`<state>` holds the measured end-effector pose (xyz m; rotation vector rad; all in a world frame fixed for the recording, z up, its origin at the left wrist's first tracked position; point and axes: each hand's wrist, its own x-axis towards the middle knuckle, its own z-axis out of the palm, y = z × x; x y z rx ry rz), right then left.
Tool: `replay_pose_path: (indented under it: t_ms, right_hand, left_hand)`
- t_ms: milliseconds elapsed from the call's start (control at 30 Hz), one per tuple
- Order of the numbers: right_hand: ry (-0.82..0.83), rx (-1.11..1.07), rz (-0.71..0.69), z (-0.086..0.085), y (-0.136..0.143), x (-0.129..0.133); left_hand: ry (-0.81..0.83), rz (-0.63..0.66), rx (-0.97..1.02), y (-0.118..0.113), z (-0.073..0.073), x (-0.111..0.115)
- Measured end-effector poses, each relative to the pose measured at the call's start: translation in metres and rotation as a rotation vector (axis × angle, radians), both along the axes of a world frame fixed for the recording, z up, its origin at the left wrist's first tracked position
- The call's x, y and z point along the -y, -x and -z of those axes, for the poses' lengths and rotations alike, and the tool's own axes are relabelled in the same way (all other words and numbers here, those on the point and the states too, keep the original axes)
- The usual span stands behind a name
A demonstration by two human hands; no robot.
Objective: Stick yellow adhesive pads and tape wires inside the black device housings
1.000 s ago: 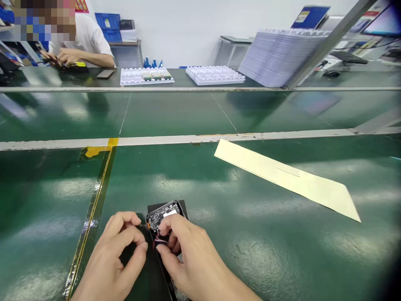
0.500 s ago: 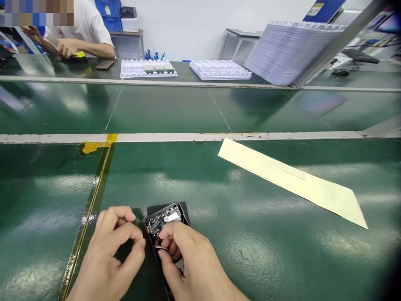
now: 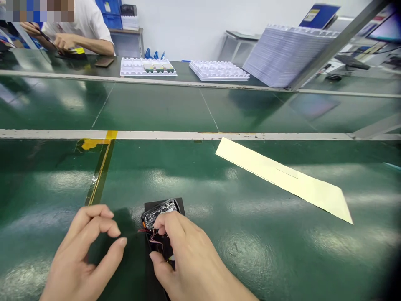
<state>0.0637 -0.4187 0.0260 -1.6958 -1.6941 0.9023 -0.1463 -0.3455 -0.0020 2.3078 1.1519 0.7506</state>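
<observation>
in the head view, the black case [image 3: 150, 243] lies on a flat black piece [image 3: 149, 274] on the green tabletop [image 3: 194, 184], in front of the person and partly under the right hand [image 3: 188, 255]. a circuit board [image 3: 159, 213] fills the far end of the case, with an orange part [image 3: 144, 225] at its left corner. thin red and pink wires [image 3: 156, 241] loop out beside the board's near edge, and a few stick out past the case's left side.

the right hand is over the case, its forefinger at the near edge of the board and its thumb lower down by the case's left edge, the two tips apart; whether the curled fingers behind grip a wire, i cannot tell. the left hand [image 3: 81, 255] hovers left of the case, clear of it, thumb and fingers curved and apart.

a pale yellow strip [image 3: 282, 175] lies slanting to the right, and yellow tape [image 3: 105, 161] runs along the tabletop at left. across the bench, a co-worker [image 3: 84, 29] bends over a dark item [image 3: 71, 54], near a white tray [image 3: 133, 67] holding small green parts [image 3: 158, 69].
</observation>
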Motion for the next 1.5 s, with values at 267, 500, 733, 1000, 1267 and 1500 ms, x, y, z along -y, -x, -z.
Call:
replay_pose_path:
  t_ms: [267, 500, 733, 1000, 1267, 1500]
  right_hand:
    - [0.029, 0.155, -0.076, -0.010, -0.002, -0.004]
    - [0.086, 0.130, -0.171, -0.010, 0.006, -0.019]
    - [0.124, -0.062, -0.117, -0.012, -0.005, -0.028]
    - [0.132, -0.197, -0.177, -0.009, -0.015, -0.030]
    - [0.093, -0.129, -0.235, -0.010, -0.020, -0.025]
    - [-0.083, 0.004, -0.319, -0.006, -0.019, -0.022]
  left_hand:
    - [-0.104, 0.110, -0.109, -0.014, -0.006, 0.026]
    - [-0.107, 0.144, -0.144, -0.022, -0.007, 0.023]
    - [-0.184, 0.046, -0.048, -0.045, -0.008, 0.029]
    - [-0.148, -0.100, -0.027, -0.063, 0.001, 0.035]
    - [-0.028, -0.038, 0.054, -0.047, -0.007, 0.025]
    - [0.162, 0.104, -0.055, -0.040, -0.015, 0.008]
